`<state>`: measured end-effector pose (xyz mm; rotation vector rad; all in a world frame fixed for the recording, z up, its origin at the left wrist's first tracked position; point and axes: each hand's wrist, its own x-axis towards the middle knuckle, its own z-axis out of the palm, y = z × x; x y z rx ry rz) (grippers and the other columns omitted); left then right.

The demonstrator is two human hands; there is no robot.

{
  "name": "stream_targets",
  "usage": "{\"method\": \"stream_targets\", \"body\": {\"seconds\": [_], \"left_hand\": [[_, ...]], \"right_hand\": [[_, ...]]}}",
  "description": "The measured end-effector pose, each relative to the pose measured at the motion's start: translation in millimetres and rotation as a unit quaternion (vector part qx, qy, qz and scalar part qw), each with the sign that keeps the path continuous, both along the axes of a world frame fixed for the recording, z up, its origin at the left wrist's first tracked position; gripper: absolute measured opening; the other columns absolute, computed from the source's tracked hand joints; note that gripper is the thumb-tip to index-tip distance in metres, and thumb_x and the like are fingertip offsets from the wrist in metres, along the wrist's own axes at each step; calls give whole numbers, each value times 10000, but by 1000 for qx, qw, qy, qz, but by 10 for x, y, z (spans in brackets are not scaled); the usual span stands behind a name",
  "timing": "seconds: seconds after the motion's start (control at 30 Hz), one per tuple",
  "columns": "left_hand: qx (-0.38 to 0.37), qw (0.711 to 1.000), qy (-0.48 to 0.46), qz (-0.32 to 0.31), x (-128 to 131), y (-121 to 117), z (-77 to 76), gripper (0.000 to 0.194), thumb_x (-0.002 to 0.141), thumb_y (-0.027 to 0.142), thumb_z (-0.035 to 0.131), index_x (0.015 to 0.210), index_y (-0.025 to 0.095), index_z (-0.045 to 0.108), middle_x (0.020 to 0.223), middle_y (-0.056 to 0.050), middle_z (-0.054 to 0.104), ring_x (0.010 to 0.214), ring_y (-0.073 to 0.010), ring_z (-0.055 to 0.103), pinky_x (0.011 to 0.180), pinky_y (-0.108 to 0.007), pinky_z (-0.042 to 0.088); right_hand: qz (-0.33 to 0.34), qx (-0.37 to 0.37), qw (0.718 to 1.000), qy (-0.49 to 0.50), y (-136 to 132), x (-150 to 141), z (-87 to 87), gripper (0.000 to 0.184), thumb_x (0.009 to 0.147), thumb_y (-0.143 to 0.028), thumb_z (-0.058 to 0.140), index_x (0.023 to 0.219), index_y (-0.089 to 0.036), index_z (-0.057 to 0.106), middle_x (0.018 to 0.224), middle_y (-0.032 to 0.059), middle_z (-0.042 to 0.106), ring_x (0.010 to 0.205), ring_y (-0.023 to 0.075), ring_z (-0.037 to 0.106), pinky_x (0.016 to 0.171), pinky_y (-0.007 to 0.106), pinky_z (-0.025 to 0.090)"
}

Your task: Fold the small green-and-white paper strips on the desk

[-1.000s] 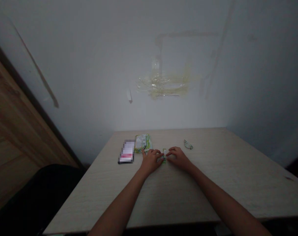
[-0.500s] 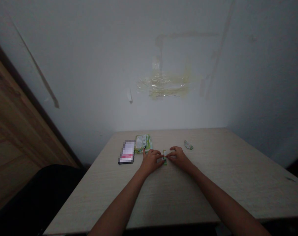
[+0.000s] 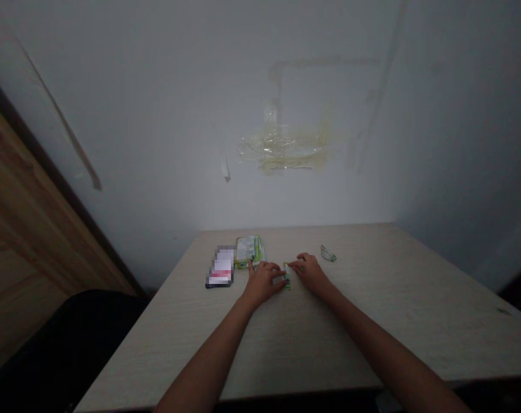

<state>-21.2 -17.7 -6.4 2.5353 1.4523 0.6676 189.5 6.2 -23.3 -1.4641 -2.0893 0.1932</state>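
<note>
A narrow green and white paper strip (image 3: 287, 277) stands out on the tabletop between my hands. My left hand (image 3: 262, 282) grips its left side with the fingertips, and my right hand (image 3: 310, 273) pinches its upper end. The tip of one left finger rests against the edge of a flat green and white packet (image 3: 249, 251). Next to that packet lies a dark phone (image 3: 220, 267) whose screen is pixelated and unreadable. A small curled green wrapper scrap (image 3: 328, 253) lies beyond my right hand.
The pale wood-grain table (image 3: 312, 321) meets a white wall (image 3: 286, 69) with yellowed tape residue at its far edge. A wooden panel (image 3: 23, 229) rises on the left, and a dark chair back (image 3: 66, 338) sits at the near left corner.
My right fingertips have shifted slightly up the paper strip. My left hand and the other items stay almost where they were.
</note>
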Motion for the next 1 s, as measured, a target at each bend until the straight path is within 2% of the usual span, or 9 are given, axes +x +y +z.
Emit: {"method": "stream_targets", "body": {"seconds": [0.37, 0.63, 0.77, 1.0], "left_hand": [[-6, 1000, 14, 4, 10, -37, 37, 268, 859, 441, 617, 1114, 393, 687, 1183, 6, 664, 1176, -252, 503, 1107, -703, -42], [5, 1000, 12, 7, 32, -58, 18, 266, 892, 440, 573, 1120, 359, 684, 1203, -19, 646, 1207, -248, 493, 1112, -698, -7], [19, 1000, 13, 14, 39, -65, 17, 317, 857, 509, 601, 1124, 358, 682, 1201, -26, 642, 1220, -264, 483, 1116, -693, -12], [25, 999, 12, 35, 69, -77, -3, 436, 763, 566, 684, 1124, 321, 679, 1209, -51, 643, 1224, -298, 472, 1113, -702, -41]], "right_hand": [[-24, 25, 998, -61, -141, -81, 108, 331, 950, -240, 481, 1222, -297, 661, 1186, 101, 568, 1088, 227, 506, 980, 338, 385], [-18, 14, 998, -63, -103, -24, -2, 379, 939, -269, 495, 1300, -296, 608, 1257, 127, 541, 1153, 260, 481, 989, 381, 389], [-4, 7, 999, -50, -71, 11, -44, 384, 947, -234, 476, 1293, -334, 608, 1258, 111, 536, 1179, 246, 470, 995, 383, 391], [6, -2, 999, -32, -70, 25, -53, 371, 921, -201, 501, 1249, -288, 650, 1260, 118, 536, 1212, 244, 454, 1036, 391, 367]]}}
